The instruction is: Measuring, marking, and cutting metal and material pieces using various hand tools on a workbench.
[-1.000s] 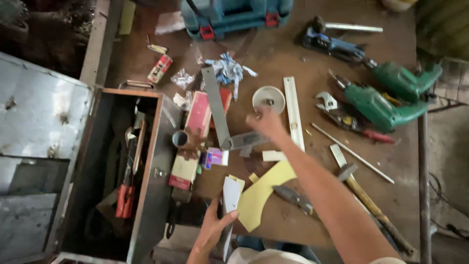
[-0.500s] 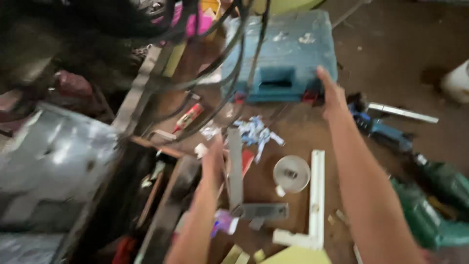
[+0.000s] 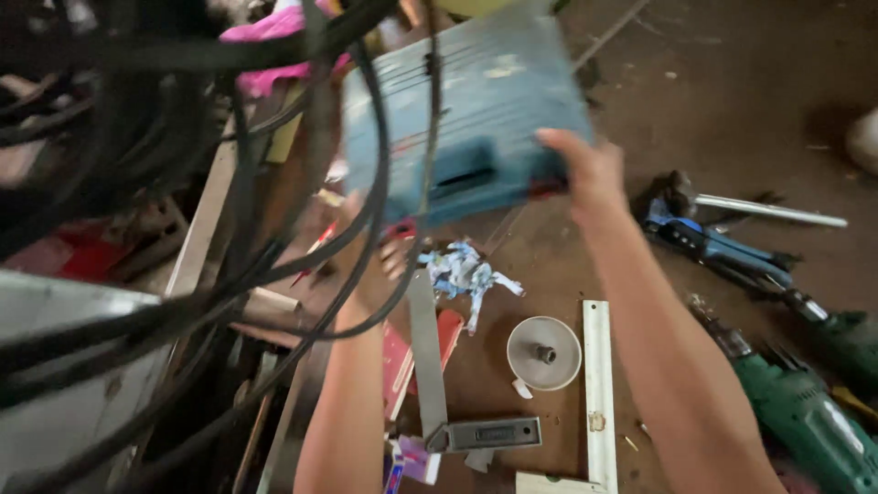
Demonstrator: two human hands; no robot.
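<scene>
Right hand (image 3: 594,169) clamped on the right end of the blue plastic tool case (image 3: 466,119), fingers over the top edge, thumb side toward the front face. Left hand (image 3: 370,265) is under the case's lower left corner, mostly hidden behind black cables (image 3: 274,247); can't tell how it grips or whether it actually touches. Case sits between both hands at the far end of the brown wooden bench (image 3: 540,265), tilted, blurred. It's a ribbed moulded box with a recessed dark handle slot in the front face and red latches along the lower edge.

Just below the case: crumpled blue-white paper scrap (image 3: 466,274). Nearer the camera: steel try square (image 3: 439,384) with grey stock, a white round disc (image 3: 544,352) with a centre stud, a white flat ruler-like square (image 3: 597,393). To the right: a blue power tool (image 3: 713,242) and a green drill (image 3: 805,412).
</scene>
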